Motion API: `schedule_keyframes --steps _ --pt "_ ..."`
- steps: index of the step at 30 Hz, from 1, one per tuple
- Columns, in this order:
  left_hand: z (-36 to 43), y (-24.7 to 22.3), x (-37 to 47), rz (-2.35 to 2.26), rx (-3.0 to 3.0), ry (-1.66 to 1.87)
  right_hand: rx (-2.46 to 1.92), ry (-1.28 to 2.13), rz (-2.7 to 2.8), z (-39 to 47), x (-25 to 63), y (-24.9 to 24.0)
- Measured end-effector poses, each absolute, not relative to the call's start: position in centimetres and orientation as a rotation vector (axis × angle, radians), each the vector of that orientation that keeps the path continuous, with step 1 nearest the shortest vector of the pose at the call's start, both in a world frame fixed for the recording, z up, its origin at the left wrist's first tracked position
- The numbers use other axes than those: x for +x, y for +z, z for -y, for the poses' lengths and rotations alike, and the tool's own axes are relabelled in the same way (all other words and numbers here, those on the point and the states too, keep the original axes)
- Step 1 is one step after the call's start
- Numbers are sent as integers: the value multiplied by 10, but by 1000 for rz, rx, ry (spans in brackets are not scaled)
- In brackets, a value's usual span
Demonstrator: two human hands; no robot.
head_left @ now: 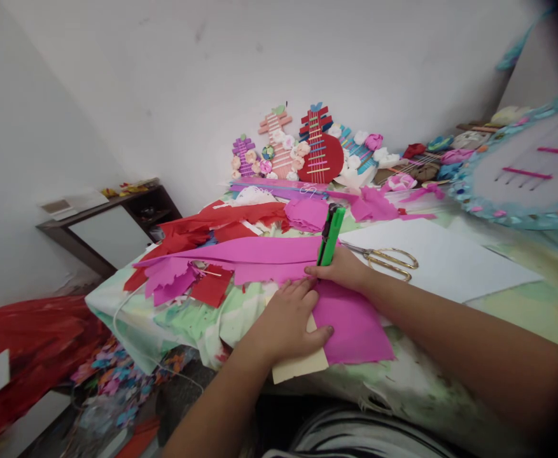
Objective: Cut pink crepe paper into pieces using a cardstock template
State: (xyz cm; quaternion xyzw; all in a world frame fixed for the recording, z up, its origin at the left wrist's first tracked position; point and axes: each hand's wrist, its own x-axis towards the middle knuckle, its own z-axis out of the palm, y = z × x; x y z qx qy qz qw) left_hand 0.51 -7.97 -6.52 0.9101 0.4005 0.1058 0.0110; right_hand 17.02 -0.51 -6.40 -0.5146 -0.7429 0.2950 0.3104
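My right hand is closed around a green box cutter with a black strip along its side. It stands nearly upright; its lower end is hidden behind my fingers. My left hand lies flat with fingers stretched, pressing a cream card down on pink crepe paper. The fingertips of both hands are close together at the card's upper edge. Just beyond my right wrist, gold-handled scissors rest on a white sheet. A long pink strip stretches off to the left.
Red crepe paper and scraps cover the table's left side. Decorated guitar-shaped crafts lean against the wall. A blue-trimmed panel stands at right. A dark cabinet and red plastic are at left.
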Motion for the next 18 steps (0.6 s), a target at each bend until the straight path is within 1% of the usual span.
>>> schedule_keyframes --steps 5,18 --pt "80 -65 5 -1238 2833 335 -1278 845 1951 5 172 -64" --pt "80 -63 6 -1242 2822 317 -1364 833 2008 5 172 -64"
